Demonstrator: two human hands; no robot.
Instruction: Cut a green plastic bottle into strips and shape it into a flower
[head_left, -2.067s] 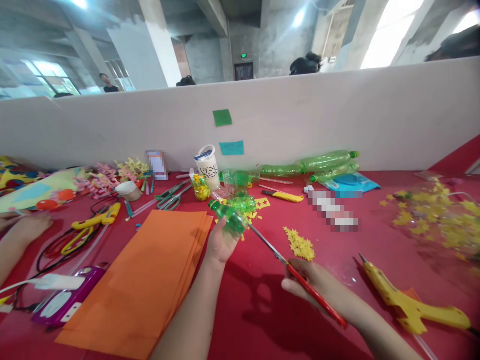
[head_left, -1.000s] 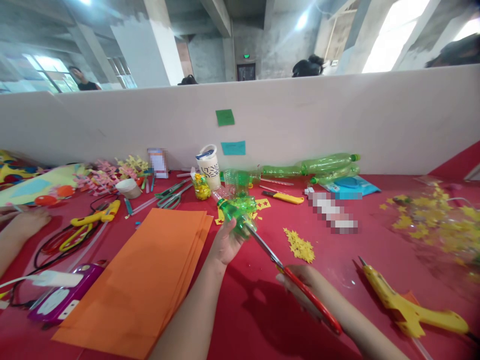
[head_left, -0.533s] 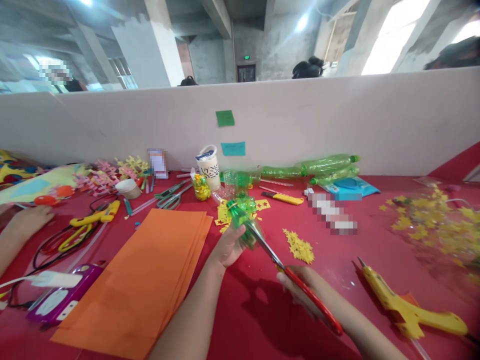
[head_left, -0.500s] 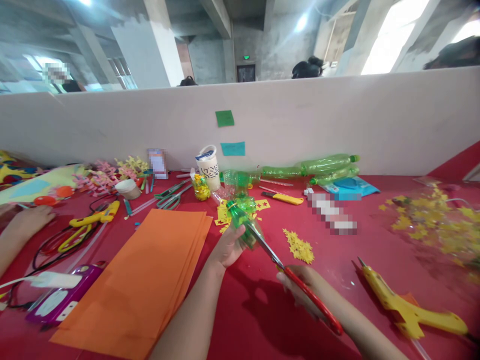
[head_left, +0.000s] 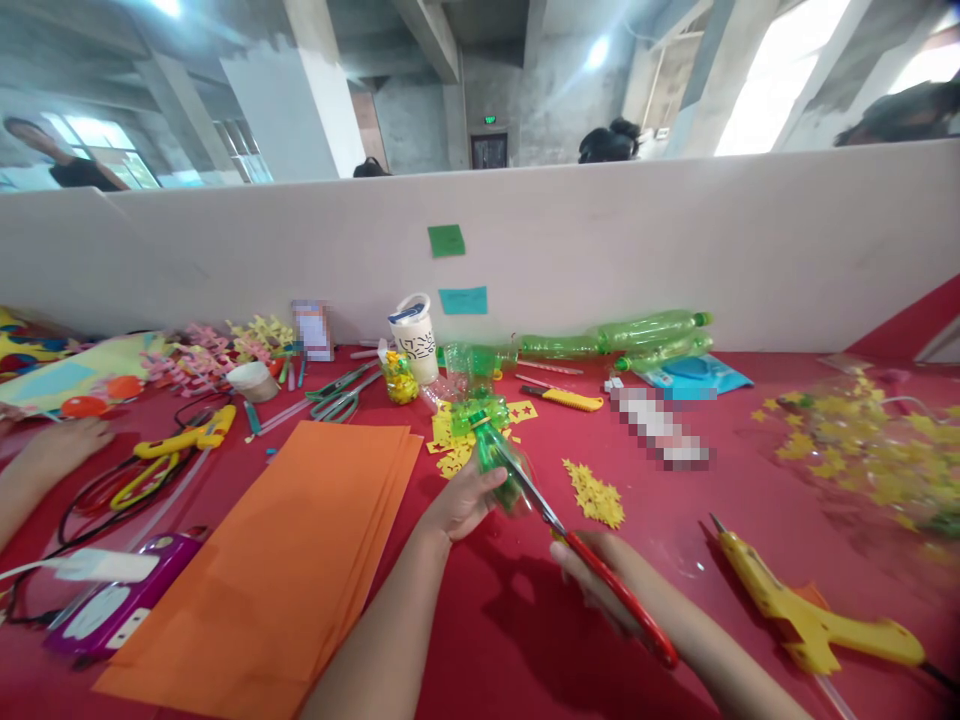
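Your left hand [head_left: 466, 502] is gripping a green bottle piece [head_left: 491, 448] above the red table [head_left: 465, 650] in the head view, its neck pointing away, seemingly to keep the wider end facing the red-handled scissors [head_left: 622, 601] your right hand [head_left: 622, 560] is clasping; whether the blades are lying against or inside the plastic is not showing. Orange sheets [head_left: 277, 560] are bordering your left forearm [head_left: 386, 625], the yellow star pile [head_left: 594, 493] is lying just beyond your right hand, and the glue gun [head_left: 814, 630] is resting farther right, apparently leaving elbow room between.
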